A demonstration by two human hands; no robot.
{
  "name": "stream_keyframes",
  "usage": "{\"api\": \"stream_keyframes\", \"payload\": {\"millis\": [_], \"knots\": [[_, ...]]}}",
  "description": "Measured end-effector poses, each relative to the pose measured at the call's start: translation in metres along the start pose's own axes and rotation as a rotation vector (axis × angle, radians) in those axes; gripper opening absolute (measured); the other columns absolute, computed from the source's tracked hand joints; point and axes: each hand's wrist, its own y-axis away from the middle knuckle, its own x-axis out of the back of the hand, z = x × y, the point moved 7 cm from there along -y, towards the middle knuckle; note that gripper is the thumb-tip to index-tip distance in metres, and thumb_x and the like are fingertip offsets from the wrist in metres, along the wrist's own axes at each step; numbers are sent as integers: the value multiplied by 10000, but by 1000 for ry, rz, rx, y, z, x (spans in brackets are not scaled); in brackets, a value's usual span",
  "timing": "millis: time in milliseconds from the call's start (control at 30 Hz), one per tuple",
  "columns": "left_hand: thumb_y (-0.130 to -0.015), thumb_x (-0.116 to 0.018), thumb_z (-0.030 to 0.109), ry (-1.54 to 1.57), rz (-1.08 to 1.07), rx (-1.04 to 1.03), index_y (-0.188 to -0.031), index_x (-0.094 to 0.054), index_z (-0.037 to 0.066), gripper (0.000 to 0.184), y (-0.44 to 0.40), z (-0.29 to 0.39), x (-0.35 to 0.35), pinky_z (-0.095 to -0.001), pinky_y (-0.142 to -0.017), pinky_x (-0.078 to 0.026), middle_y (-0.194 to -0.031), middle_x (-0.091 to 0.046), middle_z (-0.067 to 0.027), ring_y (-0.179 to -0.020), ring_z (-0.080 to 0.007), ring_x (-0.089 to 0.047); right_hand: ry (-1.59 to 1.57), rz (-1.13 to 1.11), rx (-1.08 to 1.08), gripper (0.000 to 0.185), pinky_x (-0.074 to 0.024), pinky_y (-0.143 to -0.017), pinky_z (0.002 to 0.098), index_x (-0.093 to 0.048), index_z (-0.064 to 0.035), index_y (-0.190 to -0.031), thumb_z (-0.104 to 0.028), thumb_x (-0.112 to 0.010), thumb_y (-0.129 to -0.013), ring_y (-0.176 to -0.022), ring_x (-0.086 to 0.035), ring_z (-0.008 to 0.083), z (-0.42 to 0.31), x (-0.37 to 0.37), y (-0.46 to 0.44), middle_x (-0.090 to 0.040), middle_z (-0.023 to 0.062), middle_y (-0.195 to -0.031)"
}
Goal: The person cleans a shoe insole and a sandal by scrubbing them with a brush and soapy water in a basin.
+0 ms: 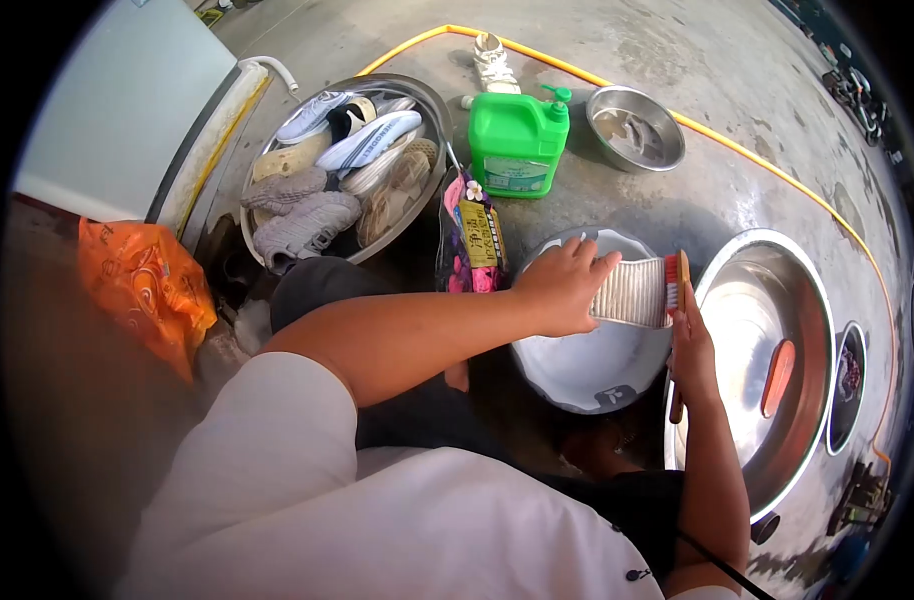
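My left hand (569, 287) is closed around a shoe, its pale ribbed sole (625, 294) turned up over a white basin (587, 375). In my right hand (693, 350) is a wooden-handled scrubbing brush (683, 280), held upright. Its red and white bristles touch the toe end of the sole. My left fingers hide the heel end of the shoe. Just right of the brush stands a large metal tub (722, 285) holding some water, with a reddish-brown oval brush (778, 378) inside.
A metal basin (432, 100) piled with several shoes (372, 140) stands at the upper left. Behind the white basin are a green jug (518, 140), a small metal bowl (635, 105) and a white shoe (494, 66). A yellow hose (747, 150) crosses the concrete. An orange bag (147, 285) lies left.
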Motion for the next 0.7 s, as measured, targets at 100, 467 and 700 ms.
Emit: {"api": "stream_keyframes", "payload": {"millis": [100,467,700], "knots": [[-650,-815,379,45,-41,116,-1398,-413,1,929,5,-8,-9,-441,-988,-452,-1283,-490,-253,-1170,-386,-500,234,-145,179,500,-463,-928,343,-358,-192,-1508,-148,-457,-1020,-1051,-631,318,-75,-48,46,-627,234,-1183],[-682,-809,434,137,-67,135,-1379,-446,15,890,0,-1,-1,-439,-946,-465,-1206,-535,-205,-1146,-368,-525,-165,7,-296,485,-356,-434,224,-327,-221,-1522,-268,-395,-1044,-521,-377,75,-2,15,3,-447,7,-753],[-777,-782,425,644,-87,406,-1414,-406,-48,878,-5,-53,-36,-353,-937,-469,-1242,-561,-205,-1113,-308,-595,-262,-153,-75,503,-433,-495,221,-266,-287,-1543,-282,-388,-1055,-546,-416,63,-62,-12,26,-471,3,-790]]}}
